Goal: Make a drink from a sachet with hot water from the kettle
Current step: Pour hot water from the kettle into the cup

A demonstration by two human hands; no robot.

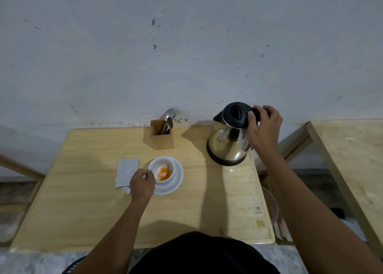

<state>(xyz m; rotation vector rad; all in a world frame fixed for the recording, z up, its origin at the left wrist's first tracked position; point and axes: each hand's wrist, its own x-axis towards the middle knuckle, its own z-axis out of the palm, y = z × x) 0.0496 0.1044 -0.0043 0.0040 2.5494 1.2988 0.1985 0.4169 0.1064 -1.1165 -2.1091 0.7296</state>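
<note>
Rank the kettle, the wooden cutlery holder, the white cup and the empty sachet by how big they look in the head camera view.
1. kettle, clearly the largest.
2. empty sachet and wooden cutlery holder: they cover similar areas, so I would not rank them; the sachet is partly hidden by the left hand.
3. white cup, slightly smaller.

A scuffed pale wall [186, 46] rises behind a light wooden table [103, 201], another wooden table [352, 159] beside it.

Kettle handle [257, 113] under right-hand fingers [251, 118], spoon [146, 176] mostly inside left fist
</note>
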